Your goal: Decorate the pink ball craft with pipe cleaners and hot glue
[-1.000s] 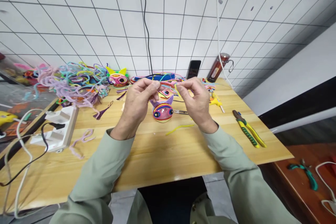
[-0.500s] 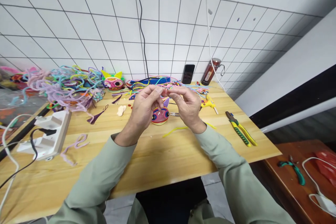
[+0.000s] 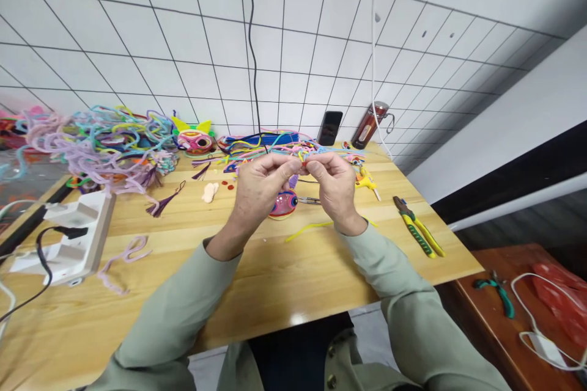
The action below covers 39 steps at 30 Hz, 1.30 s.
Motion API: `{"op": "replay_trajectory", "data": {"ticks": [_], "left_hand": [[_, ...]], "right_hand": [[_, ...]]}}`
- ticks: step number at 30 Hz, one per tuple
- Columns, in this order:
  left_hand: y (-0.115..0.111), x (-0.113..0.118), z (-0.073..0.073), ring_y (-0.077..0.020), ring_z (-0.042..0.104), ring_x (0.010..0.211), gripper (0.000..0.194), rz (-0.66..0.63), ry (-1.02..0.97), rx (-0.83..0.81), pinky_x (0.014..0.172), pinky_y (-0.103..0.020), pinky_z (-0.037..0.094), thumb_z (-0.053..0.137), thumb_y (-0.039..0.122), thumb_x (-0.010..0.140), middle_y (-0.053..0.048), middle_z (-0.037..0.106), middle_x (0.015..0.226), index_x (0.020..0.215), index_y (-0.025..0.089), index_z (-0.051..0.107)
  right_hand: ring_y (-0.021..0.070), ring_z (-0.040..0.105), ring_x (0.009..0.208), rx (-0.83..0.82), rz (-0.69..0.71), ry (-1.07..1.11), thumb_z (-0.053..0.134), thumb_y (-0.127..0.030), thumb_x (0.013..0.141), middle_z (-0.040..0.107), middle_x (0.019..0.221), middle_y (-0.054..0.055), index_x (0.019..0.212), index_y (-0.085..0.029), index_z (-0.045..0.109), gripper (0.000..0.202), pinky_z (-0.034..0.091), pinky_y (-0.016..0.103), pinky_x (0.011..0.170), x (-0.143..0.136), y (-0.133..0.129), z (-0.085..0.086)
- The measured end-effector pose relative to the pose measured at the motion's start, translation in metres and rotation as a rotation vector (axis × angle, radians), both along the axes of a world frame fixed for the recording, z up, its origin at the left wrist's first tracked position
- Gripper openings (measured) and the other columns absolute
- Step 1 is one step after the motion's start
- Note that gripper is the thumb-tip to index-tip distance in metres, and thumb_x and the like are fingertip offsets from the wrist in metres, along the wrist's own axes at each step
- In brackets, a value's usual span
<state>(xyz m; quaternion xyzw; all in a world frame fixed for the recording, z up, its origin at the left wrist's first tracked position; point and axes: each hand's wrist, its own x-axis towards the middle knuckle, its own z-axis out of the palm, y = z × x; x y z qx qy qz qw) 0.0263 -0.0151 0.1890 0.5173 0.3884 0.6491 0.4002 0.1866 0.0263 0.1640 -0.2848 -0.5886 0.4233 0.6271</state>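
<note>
My left hand (image 3: 259, 192) and my right hand (image 3: 336, 189) meet above the table, thumbs and forefingers pinched tip to tip. Something tiny and reddish shows between the fingertips, too small to name. Just below them lies a pink fish-like face (image 3: 285, 203) with large blue-ringed eyes and a purple horn-like piece (image 3: 293, 181) above it; my left hand hides part of it. The tips of grey-jawed pliers (image 3: 308, 200) point at this face, with my right hand covering the rest. A yellow pipe cleaner (image 3: 308, 229) lies under my right wrist.
Pipe cleaners (image 3: 92, 140) are heaped at left, near a finished-looking face (image 3: 195, 140) and purple tassel (image 3: 166, 200). A white power strip (image 3: 85, 238) stands front left. Yellow-green pliers (image 3: 418, 229), a yellow glue gun (image 3: 367, 181), phone (image 3: 330, 128) and flask (image 3: 368, 125) are right.
Both hands have shifted slightly right in the picture, fingertips still pinched together. The camera view has also shifted. My left hand now covers more of the pink face.
</note>
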Motion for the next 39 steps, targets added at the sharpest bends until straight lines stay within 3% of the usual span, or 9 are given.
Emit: {"op": "replay_trajectory", "data": {"ticks": [6, 12, 17, 21, 27, 30, 33, 36, 39], "left_hand": [[0.006, -0.017, 0.004, -0.0135, 0.057, 0.057, 0.043, 0.102, 0.089, 0.011, 0.055, -0.027, 0.048, 0.096, 0.06, 0.087, 0.0, 0.069, 0.065, 0.083, 0.02, 0.083], [0.004, -0.019, 0.007, -0.0145, 0.053, 0.06, 0.049, -0.049, 0.271, 0.039, 0.056, -0.028, 0.042, 0.092, 0.068, 0.088, -0.001, 0.068, 0.066, 0.078, 0.02, 0.083], [0.005, -0.016, 0.002, -0.0164, 0.058, 0.063, 0.044, -0.077, 0.268, 0.044, 0.061, -0.03, 0.048, 0.089, 0.063, 0.091, -0.003, 0.075, 0.073, 0.078, 0.022, 0.083], [0.006, -0.018, 0.003, -0.0161, 0.056, 0.062, 0.04, -0.132, 0.287, 0.019, 0.063, -0.03, 0.049, 0.087, 0.056, 0.091, -0.002, 0.07, 0.067, 0.072, 0.022, 0.079], [0.008, -0.024, 0.006, -0.0133, 0.049, 0.059, 0.041, -0.184, 0.396, -0.042, 0.059, -0.027, 0.04, 0.083, 0.051, 0.091, 0.0, 0.062, 0.063, 0.067, 0.02, 0.071], [0.01, -0.024, 0.003, -0.0118, 0.05, 0.055, 0.051, -0.228, 0.295, -0.12, 0.053, -0.025, 0.039, 0.084, 0.066, 0.092, -0.001, 0.064, 0.065, 0.075, 0.019, 0.074], [0.011, -0.02, 0.001, -0.0088, 0.051, 0.05, 0.063, -0.404, 0.104, -0.195, 0.047, -0.022, 0.038, 0.096, 0.077, 0.081, -0.001, 0.068, 0.069, 0.078, 0.017, 0.075], [0.011, -0.016, 0.0, -0.0044, 0.051, 0.047, 0.066, -0.496, -0.082, -0.241, 0.046, -0.018, 0.038, 0.11, 0.07, 0.067, -0.002, 0.072, 0.074, 0.075, 0.015, 0.074], [0.01, -0.011, -0.002, -0.0025, 0.052, 0.047, 0.065, -0.483, -0.205, -0.263, 0.046, -0.014, 0.038, 0.115, 0.063, 0.064, -0.002, 0.073, 0.074, 0.075, 0.013, 0.075]], "right_hand": [[0.0205, 0.08, 0.078, 0.048, -0.111, -0.025, 0.094, -0.084, 0.083, 0.085, 0.089, 0.002, 0.095, -0.028, 0.081, 0.059, 0.072, 0.04, 0.082, 0.009, 0.008, 0.0], [0.0206, 0.079, 0.085, 0.034, -0.019, -0.104, 0.095, -0.081, 0.085, 0.085, 0.092, 0.002, 0.095, -0.028, 0.083, 0.055, 0.071, 0.039, 0.085, 0.008, 0.001, 0.003], [0.0193, 0.077, 0.086, -0.001, 0.11, -0.086, 0.096, -0.077, 0.087, 0.085, 0.1, 0.001, 0.108, -0.029, 0.082, 0.054, 0.071, 0.038, 0.087, 0.003, 0.0, 0.0], [0.018, 0.073, 0.078, -0.015, 0.055, -0.087, 0.093, -0.08, 0.088, 0.081, 0.085, 0.0, 0.09, -0.026, 0.08, 0.055, 0.067, 0.036, 0.08, 0.005, 0.008, -0.002], [0.0135, 0.07, 0.07, -0.031, 0.004, 0.056, 0.102, -0.078, 0.078, 0.078, 0.077, -0.003, 0.09, -0.025, 0.082, 0.058, 0.061, 0.028, 0.071, 0.015, 0.022, 0.003], [0.0131, 0.071, 0.07, -0.038, 0.053, 0.044, 0.102, -0.077, 0.079, 0.079, 0.077, -0.003, 0.09, -0.025, 0.083, 0.057, 0.062, 0.028, 0.072, 0.015, 0.022, 0.004], [0.0141, 0.072, 0.072, -0.051, 0.104, 0.017, 0.1, -0.077, 0.081, 0.079, 0.078, -0.003, 0.092, -0.025, 0.083, 0.057, 0.063, 0.029, 0.074, 0.011, 0.017, 0.003], [0.0142, 0.072, 0.072, -0.072, 0.105, 0.025, 0.1, -0.08, 0.079, 0.077, 0.078, -0.003, 0.092, -0.025, 0.082, 0.059, 0.063, 0.029, 0.074, 0.009, 0.014, 0.003], [0.0138, 0.071, 0.071, -0.083, 0.106, 0.053, 0.1, -0.08, 0.078, 0.076, 0.077, -0.004, 0.091, -0.025, 0.08, 0.06, 0.062, 0.029, 0.074, 0.009, 0.013, 0.004]]}}
